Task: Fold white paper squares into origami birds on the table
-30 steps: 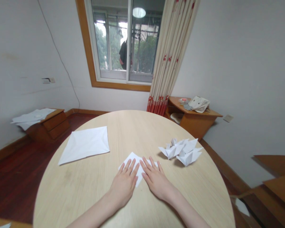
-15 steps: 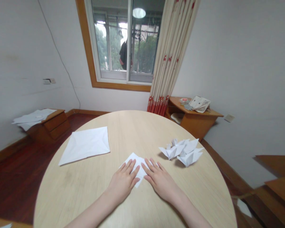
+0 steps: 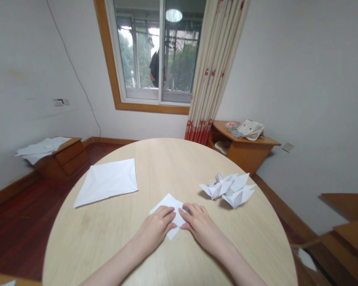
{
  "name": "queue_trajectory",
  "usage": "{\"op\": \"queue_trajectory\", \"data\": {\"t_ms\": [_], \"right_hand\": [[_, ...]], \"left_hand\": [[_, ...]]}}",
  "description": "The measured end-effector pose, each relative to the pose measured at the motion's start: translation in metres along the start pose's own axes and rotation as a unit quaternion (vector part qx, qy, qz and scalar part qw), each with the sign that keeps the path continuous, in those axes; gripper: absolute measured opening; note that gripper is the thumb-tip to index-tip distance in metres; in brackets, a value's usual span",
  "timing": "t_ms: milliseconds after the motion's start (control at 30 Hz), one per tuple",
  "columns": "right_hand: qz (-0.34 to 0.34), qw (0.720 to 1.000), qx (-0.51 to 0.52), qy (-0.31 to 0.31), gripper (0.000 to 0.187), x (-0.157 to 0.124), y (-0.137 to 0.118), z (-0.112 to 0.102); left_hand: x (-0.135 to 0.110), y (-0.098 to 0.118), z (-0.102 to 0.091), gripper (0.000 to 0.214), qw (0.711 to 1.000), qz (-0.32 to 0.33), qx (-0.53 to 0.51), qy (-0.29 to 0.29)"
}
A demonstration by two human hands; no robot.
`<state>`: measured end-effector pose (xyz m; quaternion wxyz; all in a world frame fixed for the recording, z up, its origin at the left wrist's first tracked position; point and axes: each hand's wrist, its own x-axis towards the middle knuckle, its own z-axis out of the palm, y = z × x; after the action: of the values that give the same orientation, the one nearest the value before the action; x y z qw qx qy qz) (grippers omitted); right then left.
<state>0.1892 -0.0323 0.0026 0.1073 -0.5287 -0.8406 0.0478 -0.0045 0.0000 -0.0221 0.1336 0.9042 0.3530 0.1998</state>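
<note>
A small folded sheet of white paper (image 3: 178,219) lies on the round table in front of me, one corner pointing away and another toward me. My left hand (image 3: 158,225) covers its left side, with fingers bent and thumb and fingertips gripping the paper. On the right side, my right hand (image 3: 199,221) has its fingers curled, and its thumb and forefinger hold the paper's edge. Parts of the sheet are hidden under both hands. Beyond my right hand sits a cluster of folded white paper shapes (image 3: 234,188) with pointed tips.
A stack of larger white paper (image 3: 110,180) rests at the left of the pale wooden table (image 3: 167,159). Behind the table are a window and a curtain (image 3: 211,75). A low cabinet (image 3: 68,155) stands left, and a corner cabinet (image 3: 247,155) with a bag stands right.
The fingers of both hands, flat and spread on the paper before, have curled in and drawn closer to me. The paper has shifted slightly toward me.
</note>
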Motion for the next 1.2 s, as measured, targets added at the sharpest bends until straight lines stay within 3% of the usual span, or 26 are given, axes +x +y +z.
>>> {"op": "queue_trajectory", "data": {"t_ms": [333,733,967,1200], "right_hand": [[0.009,0.999,0.043,-0.011,0.015,0.0,-0.002,-0.006],[0.011,0.999,0.04,0.0,0.006,0.001,-0.004,-0.01],[0.001,0.999,0.031,0.023,0.004,0.001,-0.003,-0.004],[0.008,0.999,0.019,0.042,0.009,0.0,-0.003,0.0]], "left_hand": [[0.001,0.004,-0.004,0.023,0.999,-0.042,-0.006,-0.02],[0.001,0.003,-0.004,0.002,0.999,-0.036,-0.013,-0.016],[0.002,0.003,-0.004,0.01,1.0,-0.005,-0.007,0.01],[0.0,0.003,-0.002,0.012,0.998,-0.018,-0.035,0.041]]}}
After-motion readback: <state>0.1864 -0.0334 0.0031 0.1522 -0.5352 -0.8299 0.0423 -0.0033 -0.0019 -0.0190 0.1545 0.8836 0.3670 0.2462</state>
